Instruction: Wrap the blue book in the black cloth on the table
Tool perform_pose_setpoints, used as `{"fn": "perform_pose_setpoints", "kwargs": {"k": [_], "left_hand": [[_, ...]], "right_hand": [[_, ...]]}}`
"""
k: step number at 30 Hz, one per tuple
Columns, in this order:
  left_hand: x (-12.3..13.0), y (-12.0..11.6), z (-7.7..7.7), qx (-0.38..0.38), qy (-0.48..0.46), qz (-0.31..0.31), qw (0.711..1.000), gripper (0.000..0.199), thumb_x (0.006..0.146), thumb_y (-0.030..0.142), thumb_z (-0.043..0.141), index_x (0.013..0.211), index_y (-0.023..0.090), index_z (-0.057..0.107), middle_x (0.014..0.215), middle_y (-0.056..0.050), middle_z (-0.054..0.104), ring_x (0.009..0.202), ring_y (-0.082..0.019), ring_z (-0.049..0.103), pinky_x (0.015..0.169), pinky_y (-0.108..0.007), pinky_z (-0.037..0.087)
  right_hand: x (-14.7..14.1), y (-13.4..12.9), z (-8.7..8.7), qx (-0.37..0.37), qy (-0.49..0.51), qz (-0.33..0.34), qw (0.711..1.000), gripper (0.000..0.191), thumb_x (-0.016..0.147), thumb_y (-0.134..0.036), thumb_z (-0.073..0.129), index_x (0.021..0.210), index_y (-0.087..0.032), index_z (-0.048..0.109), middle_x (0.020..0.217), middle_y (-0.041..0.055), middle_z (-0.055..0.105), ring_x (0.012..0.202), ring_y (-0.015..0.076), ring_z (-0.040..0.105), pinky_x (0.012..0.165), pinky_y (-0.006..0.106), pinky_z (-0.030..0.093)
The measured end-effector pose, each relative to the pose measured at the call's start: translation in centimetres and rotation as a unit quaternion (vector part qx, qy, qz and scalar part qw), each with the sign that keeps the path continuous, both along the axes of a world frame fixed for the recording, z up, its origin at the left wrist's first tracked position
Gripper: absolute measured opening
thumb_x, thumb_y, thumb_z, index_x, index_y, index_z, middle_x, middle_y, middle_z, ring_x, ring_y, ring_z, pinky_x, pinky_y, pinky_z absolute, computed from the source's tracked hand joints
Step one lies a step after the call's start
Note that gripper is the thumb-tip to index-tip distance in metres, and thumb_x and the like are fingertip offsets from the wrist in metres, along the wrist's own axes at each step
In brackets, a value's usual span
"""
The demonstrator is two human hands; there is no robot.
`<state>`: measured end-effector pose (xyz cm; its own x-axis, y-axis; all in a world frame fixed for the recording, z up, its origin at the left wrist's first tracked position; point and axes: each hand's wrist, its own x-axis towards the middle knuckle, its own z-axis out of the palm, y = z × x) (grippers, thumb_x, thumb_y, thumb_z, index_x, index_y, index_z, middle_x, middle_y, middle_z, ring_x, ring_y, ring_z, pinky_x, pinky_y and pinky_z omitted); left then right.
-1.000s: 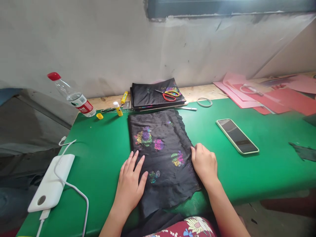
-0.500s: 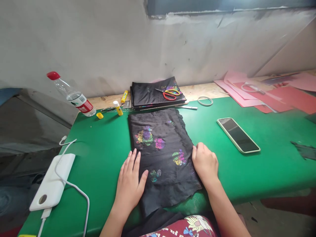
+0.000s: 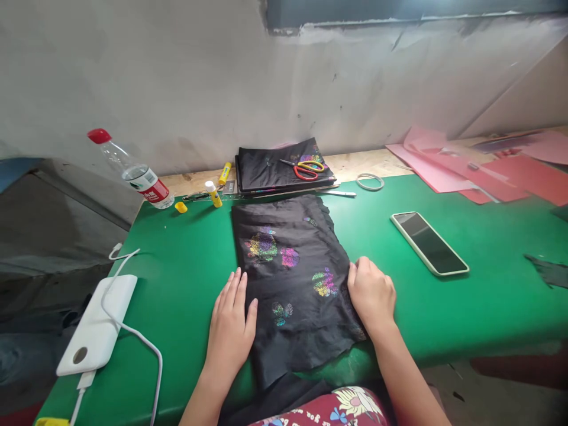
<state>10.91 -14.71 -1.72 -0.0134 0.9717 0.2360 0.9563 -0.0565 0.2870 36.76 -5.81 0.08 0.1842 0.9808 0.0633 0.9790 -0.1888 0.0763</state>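
Note:
A black cloth with colourful flower prints [image 3: 297, 296] lies folded on the green table, its right edge ragged. Along its left edge rests my left hand [image 3: 231, 322], flat with the fingers stretched out. My right hand [image 3: 371, 293] is closed on the cloth's right edge, the fingertips partly hidden. Behind it, red and yellow scissors [image 3: 306, 169] lie on a folded stack of similar black cloth [image 3: 266, 171].
At the left are a bottle [image 3: 144, 183], a white power bank with a cable [image 3: 100, 325], and an upright glue stick [image 3: 213, 194] with its yellow cap [image 3: 181, 207]. A phone [image 3: 429, 244] and pink paper sheets [image 3: 444, 165] lie at the right.
My left hand has shifted slightly left, so its thumb lies less over the cloth. My right hand still grips the cloth's edge.

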Motion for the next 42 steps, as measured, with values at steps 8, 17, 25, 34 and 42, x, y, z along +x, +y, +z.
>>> {"fn": "perform_pose_setpoints", "kwargs": {"k": [8, 17, 25, 34, 42], "left_hand": [[0.0, 0.0, -0.2, 0.011, 0.021, -0.003, 1.0, 0.049, 0.098, 0.032, 0.036, 0.143, 0.013, 0.039, 0.151, -0.014, 0.042, 0.138, -0.028, 0.041, 0.106, -0.047, 0.046], [-0.3, 0.3, -0.1, 0.014, 0.004, -0.011, 1.0, 0.049, 0.098, 0.032, 0.038, 0.143, 0.014, 0.04, 0.15, -0.013, 0.043, 0.138, -0.026, 0.042, 0.106, -0.046, 0.045], [-0.6, 0.4, 0.0, 0.014, -0.007, -0.003, 1.0, 0.045, 0.097, 0.028, 0.04, 0.141, 0.018, 0.043, 0.147, -0.011, 0.048, 0.135, -0.024, 0.046, 0.105, -0.044, 0.046], [-1.2, 2.0, 0.3, -0.022, -0.073, 0.004, 0.997, 0.046, 0.095, 0.031, 0.042, 0.14, 0.019, 0.042, 0.148, -0.014, 0.045, 0.137, -0.024, 0.044, 0.11, -0.046, 0.04], [-3.7, 12.9, 1.9, -0.076, -0.021, -0.006, 0.997, 0.052, 0.094, 0.032, 0.041, 0.143, 0.014, 0.041, 0.154, -0.012, 0.037, 0.143, -0.025, 0.033, 0.116, -0.045, 0.029]], "right_hand": [[-0.1, 0.6, 1.7, -0.003, -0.001, 0.033, 0.999, 0.016, 0.094, -0.019, 0.045, 0.097, -0.011, 0.058, 0.094, 0.0131, 0.067, 0.085, 0.0261, 0.062, 0.069, 0.032, 0.032], [-3.5, 11.3, 4.4, 0.012, 0.04, 0.121, 0.992, 0.03, 0.097, -0.028, 0.04, 0.116, -0.01, 0.055, 0.116, 0.0172, 0.062, 0.105, 0.0276, 0.057, 0.081, 0.033, 0.041], [-5.1, 16.5, 0.6, 0.037, 0.087, 0.068, 0.993, 0.03, 0.098, -0.029, 0.038, 0.114, -0.01, 0.054, 0.112, 0.0201, 0.064, 0.103, 0.0293, 0.059, 0.076, 0.034, 0.042], [-4.5, 16.6, 0.0, 0.06, 0.097, 0.108, 0.988, 0.024, 0.096, -0.022, 0.04, 0.111, -0.012, 0.056, 0.103, 0.0168, 0.068, 0.094, 0.0254, 0.061, 0.074, 0.031, 0.038], [-4.3, 16.7, -0.1, 0.09, 0.086, 0.134, 0.983, 0.027, 0.094, -0.015, 0.036, 0.107, -0.005, 0.058, 0.102, 0.0235, 0.066, 0.098, 0.0299, 0.056, 0.079, 0.037, 0.035]]}}
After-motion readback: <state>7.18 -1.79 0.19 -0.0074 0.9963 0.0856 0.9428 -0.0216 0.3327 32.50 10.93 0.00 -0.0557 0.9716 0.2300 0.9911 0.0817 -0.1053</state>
